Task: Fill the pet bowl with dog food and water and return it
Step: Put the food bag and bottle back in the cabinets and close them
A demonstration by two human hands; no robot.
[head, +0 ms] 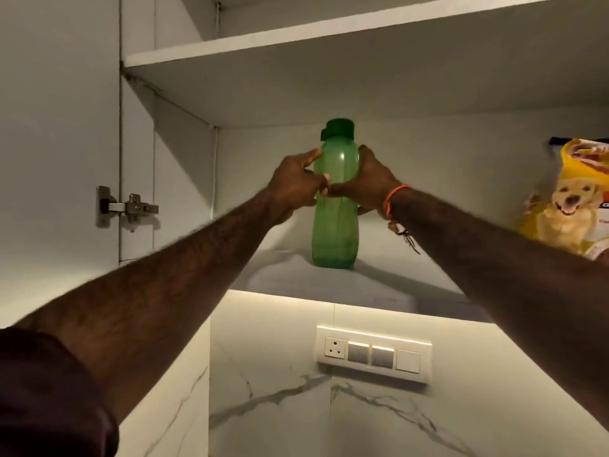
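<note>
Green water bottle [335, 206], frame centre, upright on the lower cupboard shelf [379, 285]. Left hand [296, 186] and right hand [365, 179], arms raised overhead, clasp its upper body from both sides. Risk: the tall bottle tips or slips; dog food bag [566, 199] stands at right.

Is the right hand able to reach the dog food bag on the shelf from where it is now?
Probably yes. The dog food bag stands on the same shelf, right of the green bottle; nothing lies between, but the right hand first must release the bottle.
</note>
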